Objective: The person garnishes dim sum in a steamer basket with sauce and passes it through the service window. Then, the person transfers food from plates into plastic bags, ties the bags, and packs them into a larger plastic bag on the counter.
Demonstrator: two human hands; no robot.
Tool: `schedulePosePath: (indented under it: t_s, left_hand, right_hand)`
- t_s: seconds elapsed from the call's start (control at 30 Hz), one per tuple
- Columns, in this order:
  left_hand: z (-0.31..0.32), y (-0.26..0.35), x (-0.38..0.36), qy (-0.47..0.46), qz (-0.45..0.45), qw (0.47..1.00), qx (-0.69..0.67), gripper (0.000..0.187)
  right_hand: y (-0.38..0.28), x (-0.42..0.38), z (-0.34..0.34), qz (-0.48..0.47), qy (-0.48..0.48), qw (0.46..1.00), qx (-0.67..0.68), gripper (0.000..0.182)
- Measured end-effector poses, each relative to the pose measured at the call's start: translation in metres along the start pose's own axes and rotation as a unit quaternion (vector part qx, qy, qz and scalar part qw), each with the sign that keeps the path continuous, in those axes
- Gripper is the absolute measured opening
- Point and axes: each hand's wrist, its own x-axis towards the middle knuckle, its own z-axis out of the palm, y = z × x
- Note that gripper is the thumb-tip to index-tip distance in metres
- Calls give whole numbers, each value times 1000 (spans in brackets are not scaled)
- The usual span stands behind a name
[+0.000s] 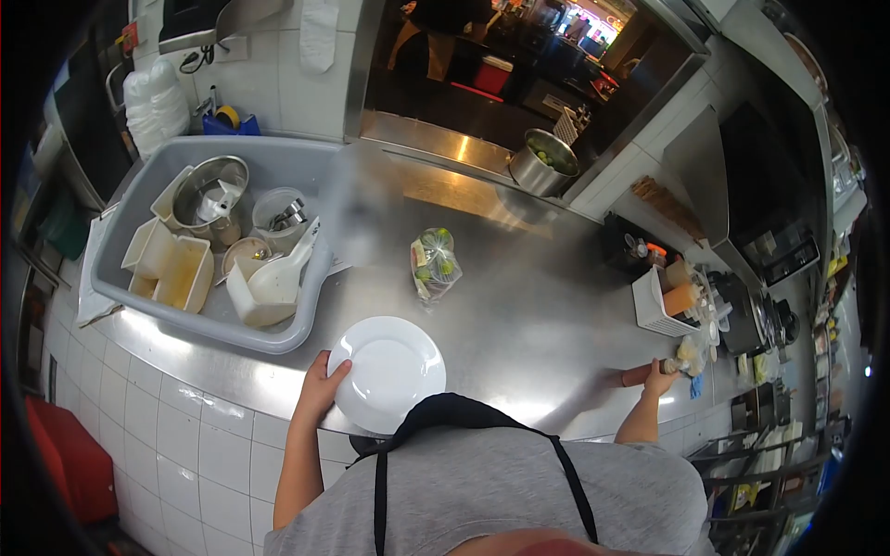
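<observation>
"Plate point(389, 375): where is it?"

"At the front edge of the counter point(528, 320), its rim pinched by your left hand point(323, 385), thumb on top. Your right hand point(660, 377), arm stretched sideways, wraps a brown object point(635, 375), too unclear to identify."

"Readable writing?"

"Beyond your clear bag point(435, 266), the bright sign point(598, 25) is too blurred."

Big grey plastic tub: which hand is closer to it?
Left. The left hand is just off the near right corner of the tub; the right hand is much farther right.
</observation>
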Motion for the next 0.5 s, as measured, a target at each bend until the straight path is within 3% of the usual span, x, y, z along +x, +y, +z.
schedulePosePath:
  t_s: [0.17, 0.3, 0.33, 0.37, 0.4, 0.47, 0.5]
  left_hand:
    - [4, -8, 3, 10, -5, 1000, 12, 35]
    - [14, -14, 4, 91, -44, 995, -6, 36]
    - [11, -24, 7, 114, -36, 992, 35, 42]
    - [19, -20, 3, 147, -60, 987, 17, 47]
    - [24, -21, 3, 171, -72, 982, 31, 50]
    - [32, -23, 2, 178, -26, 980, 82, 54]
    - [40, -27, 1, 243, -13, 965, 102, 53]
  right_hand:
    - [57, 33, -20, 37, 34, 999, 2, 65]
    - [125, 86, -12, -52, 72, 994, -63, 74]
    - [133, 100, -13, -31, 54, 996, -68, 75]
    - [122, 106, -20, -5, 27, 999, -35, 73]
    - [119, 117, -20, -21, 73, 997, -35, 73]
    - [109, 151, -22, -49, 139, 988, 37, 74]
    - [98, 168, -28, -38, 138, 988, 53, 74]
